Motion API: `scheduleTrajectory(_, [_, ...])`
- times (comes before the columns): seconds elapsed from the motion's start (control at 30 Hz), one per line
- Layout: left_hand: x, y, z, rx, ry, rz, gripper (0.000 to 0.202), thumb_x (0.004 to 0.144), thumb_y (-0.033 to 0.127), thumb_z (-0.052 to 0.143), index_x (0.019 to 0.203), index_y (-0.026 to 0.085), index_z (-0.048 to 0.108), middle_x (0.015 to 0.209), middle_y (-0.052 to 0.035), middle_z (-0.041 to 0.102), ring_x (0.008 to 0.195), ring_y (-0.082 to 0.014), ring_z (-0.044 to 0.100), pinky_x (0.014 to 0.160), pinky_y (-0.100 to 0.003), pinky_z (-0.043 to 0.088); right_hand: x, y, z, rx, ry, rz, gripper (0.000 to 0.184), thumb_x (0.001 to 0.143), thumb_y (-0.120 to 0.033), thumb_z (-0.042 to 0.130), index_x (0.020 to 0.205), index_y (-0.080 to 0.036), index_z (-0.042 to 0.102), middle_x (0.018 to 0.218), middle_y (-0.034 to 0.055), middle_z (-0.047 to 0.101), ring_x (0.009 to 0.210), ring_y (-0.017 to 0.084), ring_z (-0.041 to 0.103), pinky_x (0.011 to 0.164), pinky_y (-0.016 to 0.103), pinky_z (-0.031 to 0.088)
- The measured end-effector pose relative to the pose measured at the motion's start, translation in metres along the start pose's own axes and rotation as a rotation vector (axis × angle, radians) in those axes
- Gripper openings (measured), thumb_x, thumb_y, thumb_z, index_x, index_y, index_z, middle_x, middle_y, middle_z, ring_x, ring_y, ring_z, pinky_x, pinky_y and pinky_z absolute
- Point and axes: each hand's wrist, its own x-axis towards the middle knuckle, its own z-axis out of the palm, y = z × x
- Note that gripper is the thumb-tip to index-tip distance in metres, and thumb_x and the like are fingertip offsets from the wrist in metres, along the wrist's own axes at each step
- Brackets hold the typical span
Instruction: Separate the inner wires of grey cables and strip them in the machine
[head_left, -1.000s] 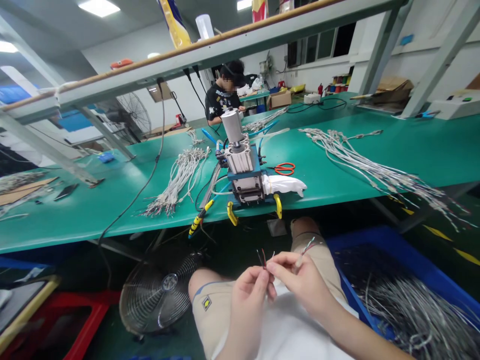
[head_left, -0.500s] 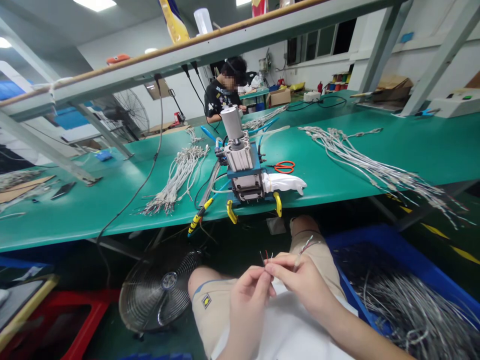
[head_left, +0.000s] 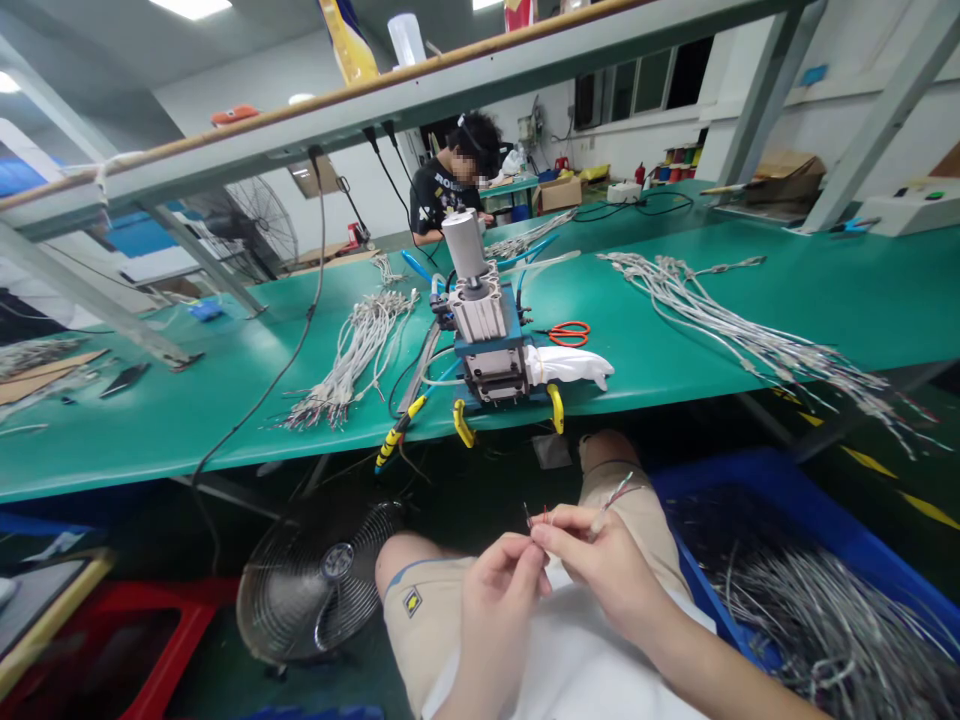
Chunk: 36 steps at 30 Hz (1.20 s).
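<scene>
Over my lap, my left hand (head_left: 496,590) and my right hand (head_left: 600,560) meet fingertip to fingertip. Both pinch the thin coloured wire ends (head_left: 538,517) of a small cable, which stick up between the fingers. More of the same cable (head_left: 615,492) pokes out behind my right hand. Straight ahead on the green bench (head_left: 187,420) stands a small pneumatic press (head_left: 484,335) with a blue frame and yellow clamps.
Bundles of white cables lie left (head_left: 352,360) and right (head_left: 735,320) of the press. Orange scissors (head_left: 568,334) and a white glove (head_left: 566,368) sit beside it. A blue bin of cables (head_left: 810,590) is at my right, a floor fan (head_left: 319,580) at my left. Another person (head_left: 450,190) works far behind.
My hands have stayed together over my lap; the fingers shifted slightly on the wire ends. The view has barely moved.
</scene>
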Motion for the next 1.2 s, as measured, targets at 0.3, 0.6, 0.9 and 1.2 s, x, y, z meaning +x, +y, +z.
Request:
scheduleTrajectory(0.3, [-0.002, -0.001, 0.003, -0.143, 0.062, -0.061, 0.031, 0.077, 0.043, 0.074, 0.077, 0.014, 0.064, 0.057, 0.0006, 0.059, 0.052, -0.0087, 0.045, 0.051, -0.019, 0.035, 0.001, -0.004, 0.004, 0.148, 0.04, 0.095, 0.032, 0.066, -0.042, 0.084, 0.065, -0.015, 0.067, 0.044, -0.0049, 0.051, 0.036, 0.004, 0.028, 0.036, 0.02, 0.018])
scheduleTrajectory(0.6, [0.0, -0.003, 0.005, -0.29, 0.109, -0.09, 0.033, 0.072, 0.041, 0.08, 0.077, 0.013, 0.064, 0.059, 0.0048, 0.051, 0.049, -0.0042, 0.036, 0.046, -0.016, 0.029, 0.0, 0.004, 0.008, 0.18, 0.069, 0.084, 0.034, 0.061, -0.041, 0.087, 0.067, -0.014, 0.068, 0.045, -0.0077, 0.045, 0.038, 0.002, 0.022, 0.038, 0.021, 0.01])
scheduleTrajectory(0.9, [0.001, -0.006, 0.0, -0.277, 0.106, -0.018, 0.028, 0.079, 0.039, 0.074, 0.074, 0.015, 0.06, 0.059, 0.0038, 0.052, 0.051, -0.0063, 0.041, 0.053, -0.018, 0.036, -0.001, 0.002, 0.007, 0.106, -0.035, 0.079, 0.024, 0.073, -0.035, 0.078, 0.067, -0.012, 0.075, 0.049, -0.0037, 0.05, 0.042, 0.004, 0.023, 0.041, 0.023, 0.012])
scheduleTrajectory(1.2, [0.002, 0.005, 0.0, -0.017, 0.122, 0.132, 0.025, 0.077, 0.038, 0.075, 0.07, 0.016, 0.064, 0.071, -0.0018, 0.058, 0.065, -0.0132, 0.053, 0.061, -0.023, 0.044, 0.0, 0.001, 0.006, 0.118, -0.002, 0.072, 0.026, 0.071, -0.038, 0.081, 0.068, -0.014, 0.075, 0.05, -0.0058, 0.042, 0.043, 0.004, 0.022, 0.042, 0.024, 0.01])
